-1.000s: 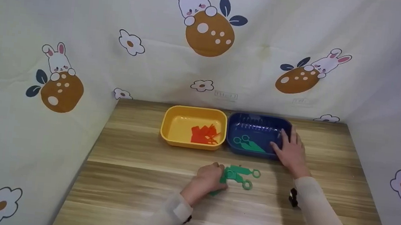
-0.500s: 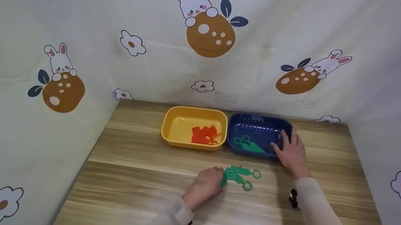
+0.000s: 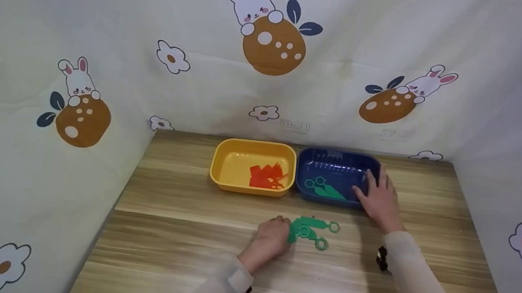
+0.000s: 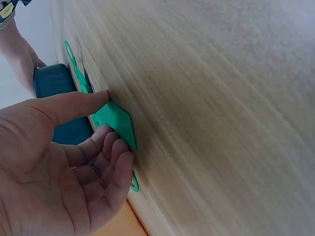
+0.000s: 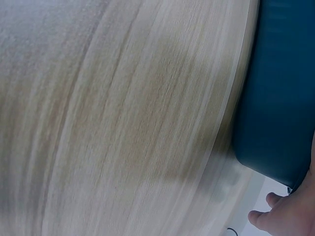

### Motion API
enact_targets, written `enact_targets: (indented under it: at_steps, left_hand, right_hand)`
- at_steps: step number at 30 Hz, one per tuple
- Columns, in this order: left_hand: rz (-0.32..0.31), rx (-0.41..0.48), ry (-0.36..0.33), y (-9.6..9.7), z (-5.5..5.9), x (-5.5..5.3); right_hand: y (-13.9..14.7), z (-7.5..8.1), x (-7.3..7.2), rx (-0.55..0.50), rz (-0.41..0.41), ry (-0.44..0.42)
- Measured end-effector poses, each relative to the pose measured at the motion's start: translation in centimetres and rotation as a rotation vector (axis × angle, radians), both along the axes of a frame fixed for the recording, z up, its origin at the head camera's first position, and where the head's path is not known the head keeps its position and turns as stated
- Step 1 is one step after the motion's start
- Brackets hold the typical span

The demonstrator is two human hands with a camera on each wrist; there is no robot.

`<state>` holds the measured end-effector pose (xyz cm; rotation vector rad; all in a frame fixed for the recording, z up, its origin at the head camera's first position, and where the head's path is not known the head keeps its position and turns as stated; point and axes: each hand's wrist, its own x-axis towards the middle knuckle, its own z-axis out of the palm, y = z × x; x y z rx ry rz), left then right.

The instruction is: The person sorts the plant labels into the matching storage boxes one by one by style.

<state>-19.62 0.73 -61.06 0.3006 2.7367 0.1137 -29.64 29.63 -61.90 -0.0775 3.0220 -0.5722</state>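
Low over the table, my left hand [image 3: 273, 237] pinches a flat green ringed plastic piece [image 4: 118, 120] between thumb and fingers. More flat green pieces [image 3: 313, 222], each ending in a ring, lie just right of it and partly overlap. At the back, my right hand [image 3: 380, 200] holds the right end of a dark blue basket [image 3: 328, 201], some fingers inside the rim and some outside. Several green ringed pieces [image 3: 329, 191] lie in this basket. In the right wrist view, the fingertips [image 5: 261, 219] show past the basket's corner; the rest of that hand is mostly cut off.
A yellow basket [image 3: 251, 190] stands against the blue one's left side, with several flat red pieces [image 3: 266, 175] inside. Behind both baskets rises a printed cloth wall [image 3: 334, 96], and cloth also bounds the wooden table [image 3: 159, 233] at left and right.
My left hand has shifted slightly, its thumb drawing in out of sight in the head view. One green ring beside it has moved a little right and down. The right hand has stayed put.
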Motion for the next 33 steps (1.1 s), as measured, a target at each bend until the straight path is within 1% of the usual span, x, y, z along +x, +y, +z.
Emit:
enact_targets:
  at_steps: [3, 8, 15, 17, 19, 24, 30, 33]
  left_hand:
    - [0.005, 0.013, -0.009, 0.0, 0.0, 0.0]
    - [-0.005, 0.036, -0.008, -0.2, 0.0, 0.0]
    - [-0.039, 0.068, 0.034, -0.5, 0.0, 0.1]
    - [-0.044, 0.077, 0.050, -0.6, -0.1, 0.1]
    - [-0.040, 0.101, 0.050, -0.8, -0.2, 0.1]
    - [-0.029, 0.145, 0.025, -1.1, -0.2, 0.0]
    - [-0.024, 0.158, 0.004, -1.3, 0.4, 0.0]
    - [-0.017, 0.182, 0.002, -1.3, 0.6, -0.1]
  right_hand:
    - [0.0, 0.0, 0.0, -0.001, -0.003, -0.010]
    - [0.0, 0.0, 0.0, -0.002, -0.001, -0.009]
    - [0.1, -0.1, -0.2, 0.002, -0.004, -0.015]
    - [0.1, -0.2, -0.2, 0.003, -0.002, -0.016]
    - [0.1, -0.1, -0.1, -0.001, 0.001, -0.014]
    - [0.0, 0.1, 0.1, -0.010, 0.006, -0.004]
    - [0.0, 0.1, 0.0, -0.013, -0.001, -0.011]
    - [0.1, 0.0, -0.1, -0.012, -0.004, -0.018]
